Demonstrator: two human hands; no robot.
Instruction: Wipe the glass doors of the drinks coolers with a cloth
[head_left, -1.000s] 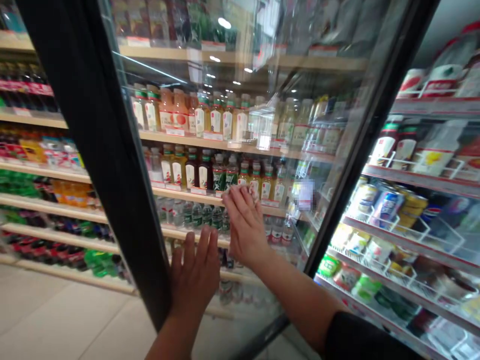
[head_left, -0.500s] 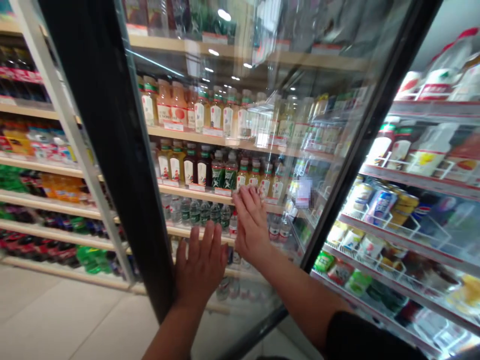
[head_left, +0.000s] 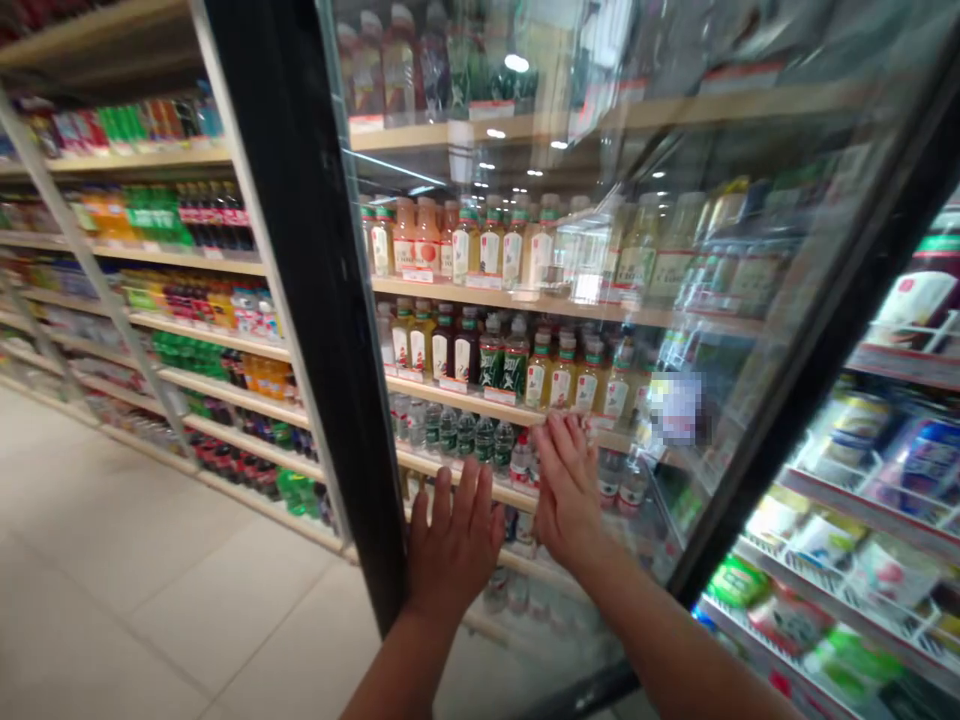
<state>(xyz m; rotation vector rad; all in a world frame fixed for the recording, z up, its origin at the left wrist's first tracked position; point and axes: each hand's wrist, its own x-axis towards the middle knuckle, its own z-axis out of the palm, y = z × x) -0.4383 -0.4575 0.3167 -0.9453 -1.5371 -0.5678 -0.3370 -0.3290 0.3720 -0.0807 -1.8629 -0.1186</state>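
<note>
Clearly open glass door (head_left: 585,270) | long axis vert. | face twd hands (head_left: 454,540) (head_left: 566,490)

Glass door (head_left: 322,300) is standing at centre, left hand (head_left: 454,550) and right hand (head_left: 566,490) lying before it, bottles (head_left: 491,250) lining shelves (head_left: 465,293) behind, racks (head_left: 225,397) running along the left, cooler shelves (head_left: 907,367) standing at right.

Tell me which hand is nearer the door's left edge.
Left: the left hand is close beside that edge; the right hand is farther right, in front of the glass.
</note>
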